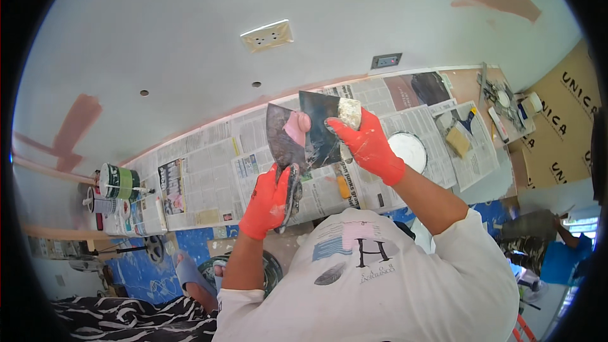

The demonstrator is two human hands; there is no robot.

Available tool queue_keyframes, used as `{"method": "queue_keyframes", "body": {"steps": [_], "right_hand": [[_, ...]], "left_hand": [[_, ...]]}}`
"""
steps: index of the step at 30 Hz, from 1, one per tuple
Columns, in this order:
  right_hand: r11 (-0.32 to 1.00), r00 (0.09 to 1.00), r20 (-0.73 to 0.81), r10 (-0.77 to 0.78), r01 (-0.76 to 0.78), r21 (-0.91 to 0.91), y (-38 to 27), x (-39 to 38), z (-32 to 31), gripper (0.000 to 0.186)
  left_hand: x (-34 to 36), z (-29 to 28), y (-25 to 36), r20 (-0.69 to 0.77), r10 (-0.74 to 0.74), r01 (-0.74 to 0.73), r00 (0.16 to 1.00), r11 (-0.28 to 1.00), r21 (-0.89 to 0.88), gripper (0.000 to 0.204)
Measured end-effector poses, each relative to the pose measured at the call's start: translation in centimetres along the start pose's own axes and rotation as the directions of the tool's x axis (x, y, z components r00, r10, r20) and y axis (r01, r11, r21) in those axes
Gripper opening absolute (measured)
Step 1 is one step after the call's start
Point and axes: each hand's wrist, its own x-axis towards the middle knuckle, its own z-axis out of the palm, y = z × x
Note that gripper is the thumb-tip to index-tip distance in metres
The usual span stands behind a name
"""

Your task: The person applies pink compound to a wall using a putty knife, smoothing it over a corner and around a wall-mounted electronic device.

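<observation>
Between our left hand, gripping one scraper, and right hand, gripping another scraper, we seem to work pink putty; the next pass needs both held level.

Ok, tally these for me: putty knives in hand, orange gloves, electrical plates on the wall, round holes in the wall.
Putty knives in hand: 2
Orange gloves: 2
Electrical plates: 2
Round holes: 2
Total: 8

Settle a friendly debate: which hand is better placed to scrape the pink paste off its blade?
Likely the right hand: its free-edged blade is right beside the pink paste, while the left hand holds the paste-bearing blade.
</observation>
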Motion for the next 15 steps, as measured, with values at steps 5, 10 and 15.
{"method": "queue_keyframes", "body": {"steps": [5, 10, 15], "right_hand": [[0.989, 0.999, -0.042, -0.01, 0.016, 0.145, 0.7, -0.3, -0.2, 0.031], [0.997, 0.997, 0.071, -0.041, 0.045, -0.055, -2.6, -0.4, -2.1, 0.032], [0.426, 0.634, 0.548, -0.545, 0.773, -0.471, -5.1, -2.9, -4.6, 0.037]], "left_hand": [[1.4, 0.0, 1.1, 0.337, -0.118, 0.199, 0.934, 0.955, -0.218, 0.051], [-0.3, 0.4, -1.0, 0.352, 0.246, -0.186, 0.903, 0.963, -0.198, 0.049], [-0.7, 1.9, -4.3, 0.672, -0.029, 0.642, 0.74, -0.269, -0.718, 0.03]]}}
